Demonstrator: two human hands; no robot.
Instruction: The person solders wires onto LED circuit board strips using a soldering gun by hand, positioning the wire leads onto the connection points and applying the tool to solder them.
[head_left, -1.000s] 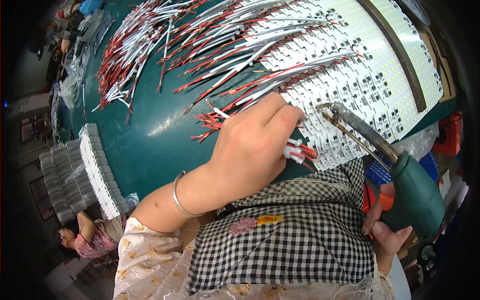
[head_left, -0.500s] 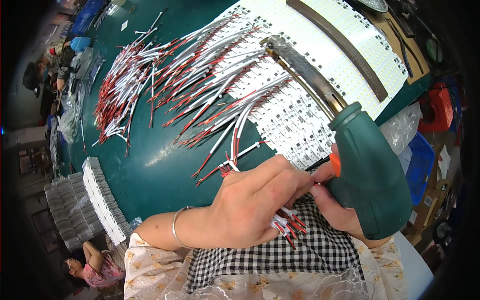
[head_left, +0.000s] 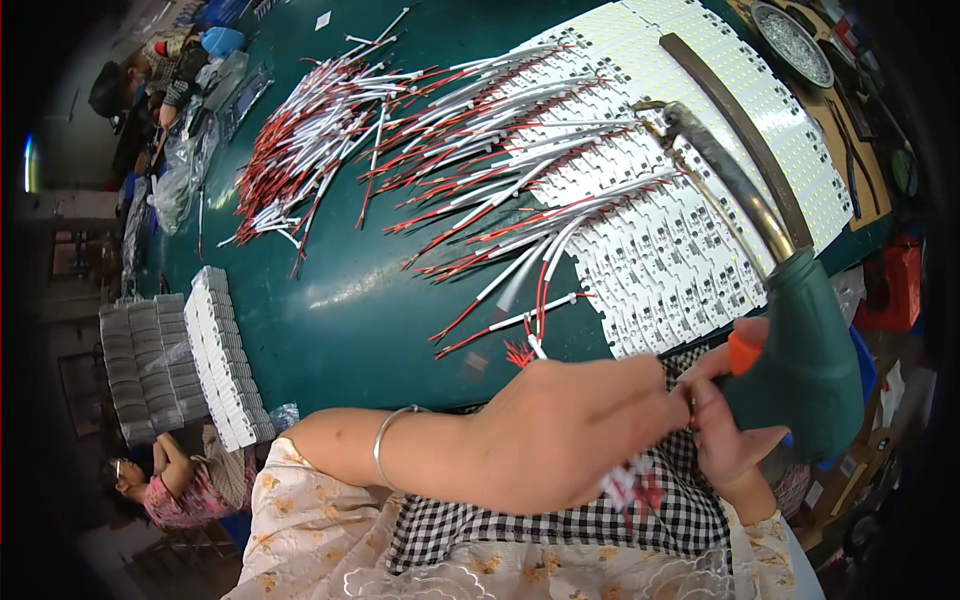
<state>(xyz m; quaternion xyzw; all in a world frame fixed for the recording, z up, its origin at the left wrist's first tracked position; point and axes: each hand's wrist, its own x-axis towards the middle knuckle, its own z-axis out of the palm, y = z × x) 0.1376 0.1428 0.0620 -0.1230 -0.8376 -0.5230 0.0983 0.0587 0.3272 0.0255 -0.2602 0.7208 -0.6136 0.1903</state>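
Observation:
My left hand (head_left: 575, 430), wearing a bangle, is closed around a bundle of short red-and-white wires (head_left: 632, 485), whose lower ends hang out blurred beneath it. A few wire ends (head_left: 530, 350) also show above that hand. My right hand (head_left: 722, 440) grips a dark green soldering gun (head_left: 815, 350) with an orange trigger; its long metal barrel points up and left. Finger and thumb of the right hand meet the left fingertips, and what is pinched there is too small to make out. The gun's tip is above white LED circuit boards (head_left: 650, 290), near wires lying across them.
A heap of red-and-white wires (head_left: 310, 140) lies on the green table (head_left: 340, 320). A dark curved bar (head_left: 740, 130) rests across the boards. Stacked white strips (head_left: 222, 360) stand at the left, a metal dish (head_left: 792, 45) far right. Other people sit beyond the left edge.
The view has shifted, so the table and boards appear farther right. Both hands stay together, a little nearer to me relative to the wires, and the soldering gun has tilted slightly.

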